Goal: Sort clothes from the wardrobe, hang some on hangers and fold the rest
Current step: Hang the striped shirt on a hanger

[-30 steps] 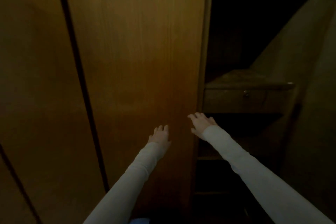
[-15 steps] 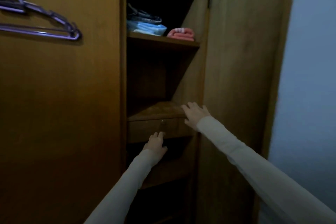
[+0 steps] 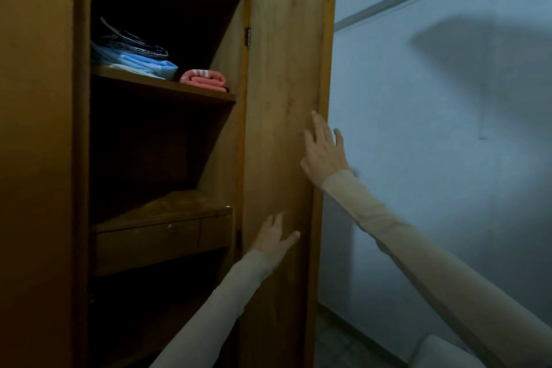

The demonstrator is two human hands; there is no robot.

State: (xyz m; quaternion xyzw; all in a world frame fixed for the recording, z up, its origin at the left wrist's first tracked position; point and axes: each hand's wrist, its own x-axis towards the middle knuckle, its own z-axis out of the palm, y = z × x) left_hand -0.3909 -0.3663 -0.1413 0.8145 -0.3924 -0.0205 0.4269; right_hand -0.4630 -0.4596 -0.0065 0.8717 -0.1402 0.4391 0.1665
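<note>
Both hands have come off the drawer area since half a second ago and are now up on the open wardrobe door (image 3: 286, 69), which has swung out wider. The right hand (image 3: 324, 152) lies flat with spread fingers near the door's outer edge, holding nothing. The left hand (image 3: 273, 240) is lower on the same panel, fingers relaxed, also holding nothing. The clothes are on the upper shelf (image 3: 167, 88): a blue folded stack (image 3: 143, 64) with a dark item on top, and a pink rolled piece (image 3: 204, 79) just beside it. Probably all soft, light and floppy, so I'd scoop each from underneath rather than pinch an edge.
</note>
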